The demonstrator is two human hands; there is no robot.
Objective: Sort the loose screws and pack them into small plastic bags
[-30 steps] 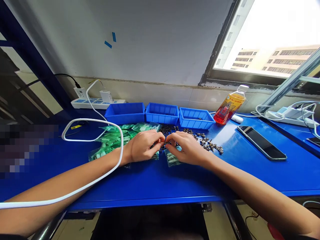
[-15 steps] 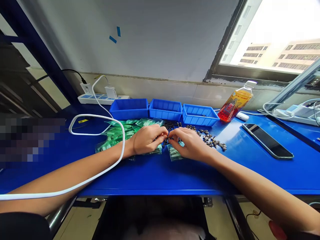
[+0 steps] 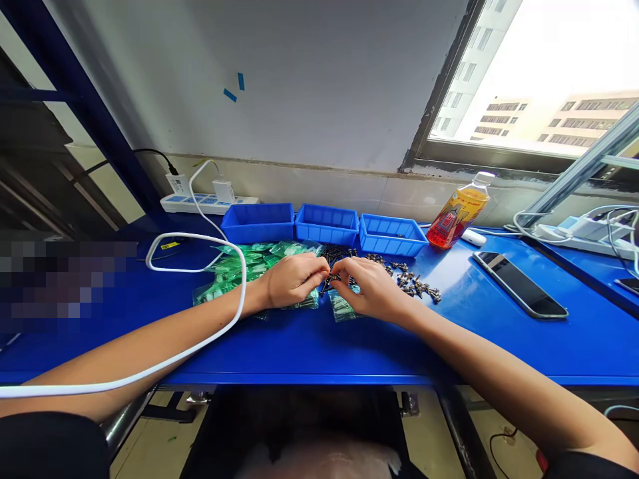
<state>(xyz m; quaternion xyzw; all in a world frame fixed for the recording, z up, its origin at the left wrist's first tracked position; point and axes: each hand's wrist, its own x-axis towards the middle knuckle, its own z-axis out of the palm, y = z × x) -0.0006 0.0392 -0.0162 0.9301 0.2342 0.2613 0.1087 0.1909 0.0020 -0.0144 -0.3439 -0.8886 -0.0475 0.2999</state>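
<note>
My left hand (image 3: pixel 298 279) and my right hand (image 3: pixel 367 286) meet fingertip to fingertip over the middle of the blue table (image 3: pixel 309 349). Both are closed in a pinch; whatever small thing sits between the fingers is too small and hidden to name. Green-tinted plastic packets (image 3: pixel 244 269) lie in a heap beside and under my left hand. One more small packet (image 3: pixel 340 307) lies flat below my right fingers. Loose dark metal screws (image 3: pixel 419 287) are scattered behind and to the right of my right hand.
Three blue bins (image 3: pixel 327 226) stand in a row behind the heap. A white cable (image 3: pixel 241 286) loops over my left forearm. At the right are a drink bottle (image 3: pixel 458 211) and a phone (image 3: pixel 520 285). A power strip (image 3: pixel 194 203) sits back left.
The view has shifted slightly, so the table's things appear a little further left and lower. Both hands stay together with nearly the same pinch.
</note>
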